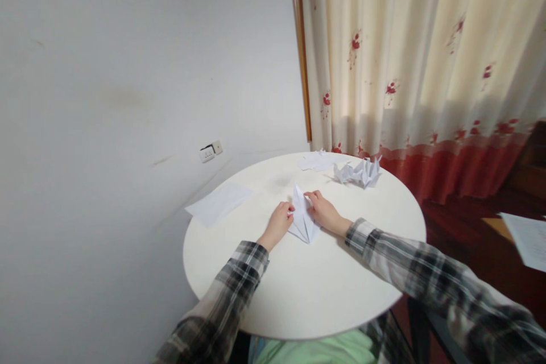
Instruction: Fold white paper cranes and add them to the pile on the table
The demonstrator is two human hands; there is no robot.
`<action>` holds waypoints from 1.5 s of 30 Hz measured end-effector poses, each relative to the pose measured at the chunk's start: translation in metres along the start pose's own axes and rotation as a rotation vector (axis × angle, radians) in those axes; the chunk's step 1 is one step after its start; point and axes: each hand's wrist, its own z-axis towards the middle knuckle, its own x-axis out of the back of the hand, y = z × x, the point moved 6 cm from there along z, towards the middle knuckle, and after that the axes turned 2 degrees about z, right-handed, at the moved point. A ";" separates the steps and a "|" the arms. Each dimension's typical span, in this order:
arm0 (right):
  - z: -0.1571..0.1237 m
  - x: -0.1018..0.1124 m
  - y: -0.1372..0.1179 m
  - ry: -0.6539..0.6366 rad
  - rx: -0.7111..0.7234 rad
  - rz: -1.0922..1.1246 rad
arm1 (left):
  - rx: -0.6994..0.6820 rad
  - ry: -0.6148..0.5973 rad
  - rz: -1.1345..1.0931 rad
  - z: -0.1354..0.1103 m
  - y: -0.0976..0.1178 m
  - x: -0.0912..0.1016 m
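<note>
A folded piece of white paper (pixel 302 219), kite-shaped with a narrow point at its far end and a crease down its middle, lies on the round white table (pixel 294 290). My left hand (pixel 280 222) grips its left edge with the fingers curled closed. At the right edge, my right hand (pixel 324 210) pinches the paper near the upper part, thumb and fingers closed on it. The undersides of the fingers and the back of the paper are hidden.
Several folded paper cranes (pixel 360 172) stand at the table's back right. Loose white paper (pixel 318 160) lies at the far edge, and a flat sheet (pixel 219 203) overhangs the left edge. A wall with a socket (pixel 207 153) borders the left; a curtain (pixel 418 68) hangs behind.
</note>
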 end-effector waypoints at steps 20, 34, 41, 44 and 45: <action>0.001 -0.002 -0.011 -0.091 0.174 -0.051 | -0.221 -0.094 0.244 -0.004 0.020 -0.002; 0.000 0.005 -0.022 -0.111 0.162 -0.176 | -0.228 -0.083 0.254 -0.011 0.035 -0.003; 0.000 0.009 -0.015 -0.040 0.062 -0.103 | -0.256 -0.238 0.194 -0.012 0.032 -0.017; 0.000 0.003 -0.018 -0.070 0.191 -0.003 | -0.273 -0.298 0.228 -0.012 0.030 -0.022; -0.001 -0.002 -0.019 -0.116 0.253 0.026 | -0.274 -0.309 0.235 -0.012 0.030 -0.022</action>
